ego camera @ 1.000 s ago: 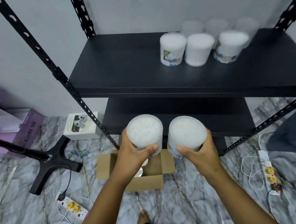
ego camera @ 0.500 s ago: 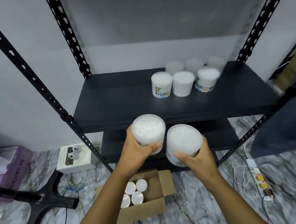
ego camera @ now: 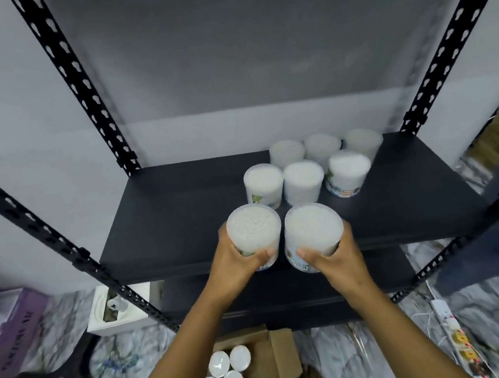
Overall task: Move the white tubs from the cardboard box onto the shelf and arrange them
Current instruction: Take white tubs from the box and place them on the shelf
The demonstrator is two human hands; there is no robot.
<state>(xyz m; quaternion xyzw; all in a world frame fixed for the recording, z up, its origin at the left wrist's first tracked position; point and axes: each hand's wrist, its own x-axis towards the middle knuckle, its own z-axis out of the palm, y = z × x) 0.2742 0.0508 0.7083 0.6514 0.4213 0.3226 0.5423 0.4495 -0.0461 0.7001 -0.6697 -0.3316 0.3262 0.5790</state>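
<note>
Head view: our left hand (ego camera: 234, 269) and right hand (ego camera: 337, 259) each grip an upright white tub. Both hang over the shelf's (ego camera: 160, 228) front edge, six placed tubs (ego camera: 304, 182) just behind.

Both hands (ego camera: 234, 266) have lifted their tubs (ego camera: 254, 234) to the shelf (ego camera: 184, 225) edge.
</note>
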